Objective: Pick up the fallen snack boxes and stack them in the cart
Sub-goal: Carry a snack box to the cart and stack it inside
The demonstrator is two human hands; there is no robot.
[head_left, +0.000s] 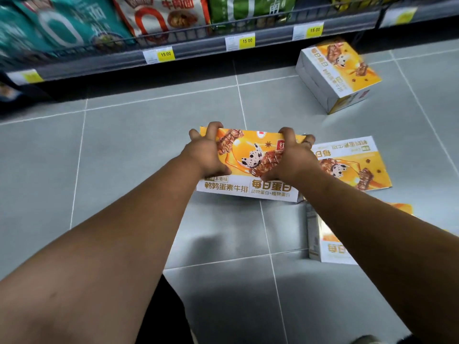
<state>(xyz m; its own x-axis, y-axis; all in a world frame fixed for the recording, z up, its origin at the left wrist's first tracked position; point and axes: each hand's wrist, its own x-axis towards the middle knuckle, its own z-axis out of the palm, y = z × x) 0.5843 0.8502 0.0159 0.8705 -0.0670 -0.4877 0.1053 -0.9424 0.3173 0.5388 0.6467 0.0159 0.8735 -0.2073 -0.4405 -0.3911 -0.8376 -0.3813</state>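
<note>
Fingers (214,127) of the left hand (206,155) curl over the far left corner of the held box (248,150), gripping it. The right hand (290,157) grips the far right corner in the same way, and its fingertips are hidden behind the box's edge. This flat, rectangular cardboard carton is glossy orange with a white band of print. Its printed face is up and its long axis runs left to right, roughly parallel to the shelf (198,48) at the far edge of the tiled grey floor (124,145). Whether its near edge touches the floor cannot be told.

Just beside it on the right, a flat box (352,165) lies face up with its print upside down, one corner hidden by the right wrist. Farther right, near the shelf, a far box (337,73) sits skewed and slightly blurred. At the floor's near right, a near box (327,244) is mostly hidden by the right forearm.
</note>
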